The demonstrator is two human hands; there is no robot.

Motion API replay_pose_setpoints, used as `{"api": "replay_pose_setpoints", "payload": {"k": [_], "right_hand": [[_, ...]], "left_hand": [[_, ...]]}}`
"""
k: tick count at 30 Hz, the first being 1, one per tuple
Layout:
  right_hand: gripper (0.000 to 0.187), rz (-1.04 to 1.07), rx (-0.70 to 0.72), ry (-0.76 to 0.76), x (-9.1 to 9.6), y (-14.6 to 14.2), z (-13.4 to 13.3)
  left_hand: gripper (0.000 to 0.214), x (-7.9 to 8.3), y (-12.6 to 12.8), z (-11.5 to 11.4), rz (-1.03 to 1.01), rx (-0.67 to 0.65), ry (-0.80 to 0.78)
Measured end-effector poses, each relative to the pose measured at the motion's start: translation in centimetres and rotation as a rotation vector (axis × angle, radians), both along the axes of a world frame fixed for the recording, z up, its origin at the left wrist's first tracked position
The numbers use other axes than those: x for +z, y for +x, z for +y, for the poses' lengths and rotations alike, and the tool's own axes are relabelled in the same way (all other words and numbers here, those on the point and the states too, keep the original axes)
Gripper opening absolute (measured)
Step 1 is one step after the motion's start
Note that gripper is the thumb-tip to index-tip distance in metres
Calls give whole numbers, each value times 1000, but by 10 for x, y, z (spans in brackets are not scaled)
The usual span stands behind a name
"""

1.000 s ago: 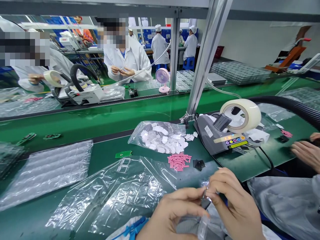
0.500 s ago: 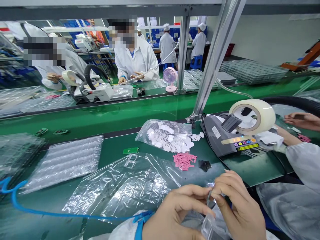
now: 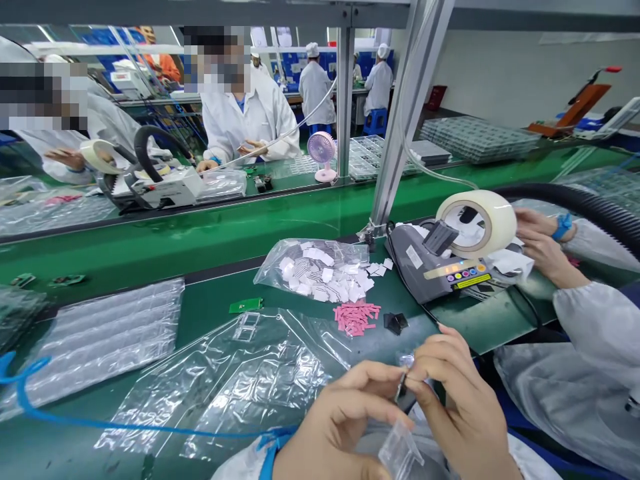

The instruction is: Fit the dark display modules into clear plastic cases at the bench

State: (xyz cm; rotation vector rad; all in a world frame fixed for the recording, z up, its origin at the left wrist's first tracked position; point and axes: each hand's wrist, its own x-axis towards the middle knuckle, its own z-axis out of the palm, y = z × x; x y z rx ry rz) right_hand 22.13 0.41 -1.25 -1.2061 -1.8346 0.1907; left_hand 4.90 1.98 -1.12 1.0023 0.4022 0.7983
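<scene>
My left hand [image 3: 340, 420] is closed, with a blue band at its wrist. Low in its grip sits a clear plastic piece [image 3: 400, 452] with angular edges. My right hand [image 3: 457, 400] pinches a small, dark, thin piece [image 3: 401, 385], seen nearly edge-on, and my left fingertips touch it too. Just beyond the hands lie pink strips [image 3: 356, 317] in a heap and several black squares [image 3: 396, 323]. A plastic bag [image 3: 313, 267] spills white square pieces. On the left, a green circuit board [image 3: 246, 305] rests beside a clear plastic frame [image 3: 246, 327] on a plastic sheet [image 3: 270, 380].
A grey tape dispenser [image 3: 425, 267] carries a large tape roll [image 3: 477, 223] at right. Beside it are a co-worker's hands [image 3: 545, 247]. A clear ridged tray [image 3: 115, 333] lies left. A blue coiled cord [image 3: 125, 425] runs to my wrist. A metal post [image 3: 407, 113] rises behind.
The view has shifted right. Both my hands still hold the same pieces, and the clear plastic piece is tilted differently. The co-worker's hands have come together behind the tape roll.
</scene>
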Motion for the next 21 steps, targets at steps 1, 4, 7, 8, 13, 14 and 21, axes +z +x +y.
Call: {"api": "replay_pose_setpoints", "payload": {"k": [1, 4, 7, 8, 13, 14, 21], "right_hand": [[15, -4, -2, 4, 2, 0, 0], [15, -1, -2, 17, 6, 1, -1], [15, 13, -1, 10, 7, 2, -2], [15, 18, -1, 4, 6, 2, -2], [16, 31, 8, -11, 7, 2, -3], [16, 32, 13, -9, 7, 2, -3], [17, 51, 30, 20, 7, 2, -3]], "left_hand": [[32, 0, -1, -1, 13, 1, 20], [33, -1, -4, -2, 58, -14, 111], [33, -4, -6, -1, 96, -24, 172], [34, -4, -6, 0, 104, -24, 179], [34, -4, -5, -4, 101, -6, 196], [33, -3, -4, -5, 99, 9, 192], [32, -6, -3, -9, 69, 26, 191]]}}
